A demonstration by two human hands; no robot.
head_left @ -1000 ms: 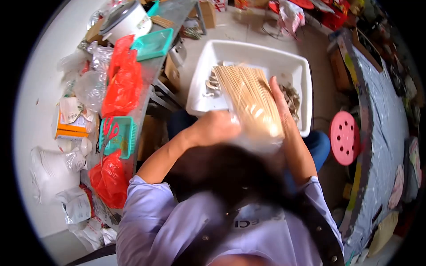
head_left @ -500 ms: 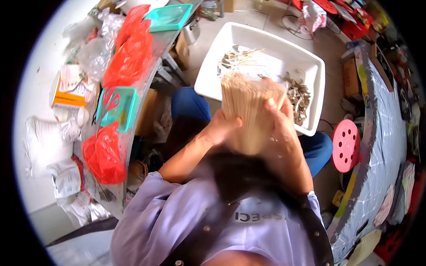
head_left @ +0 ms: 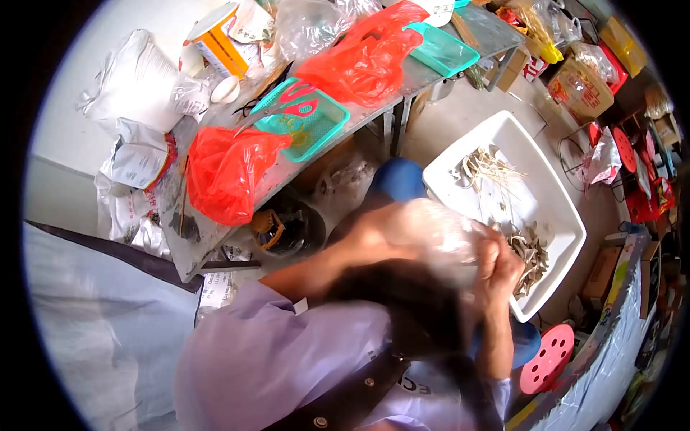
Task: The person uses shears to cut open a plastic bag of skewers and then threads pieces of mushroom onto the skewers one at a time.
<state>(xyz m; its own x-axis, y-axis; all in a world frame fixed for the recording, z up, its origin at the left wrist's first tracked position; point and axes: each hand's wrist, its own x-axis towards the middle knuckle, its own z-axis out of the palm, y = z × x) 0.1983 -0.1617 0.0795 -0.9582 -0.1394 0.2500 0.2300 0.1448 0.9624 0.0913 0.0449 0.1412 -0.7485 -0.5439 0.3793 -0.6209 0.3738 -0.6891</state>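
Swinging since half a second ago, the view now puts the table (head_left: pixel 489 36) across the top and the white tub (head_left: pixel 550 205) at right, and the upright skewer bundle no longer shows between the hands. A blurred clear plastic bag (head_left: pixel 438 230) sits mid-frame: right hand (head_left: pixel 499 262) clenched on its edge, left hand (head_left: pixel 370 237) against it, grip too blurred to tell. Counted: one tub holding loose skewers (head_left: pixel 489 169) and grey-brown pieces (head_left: pixel 528 251); two red bags (head_left: pixel 363 61); two teal baskets (head_left: pixel 305 122), the nearer holding one pair of scissors (head_left: pixel 298 97); one pink stool (head_left: pixel 550 355) at lower right.
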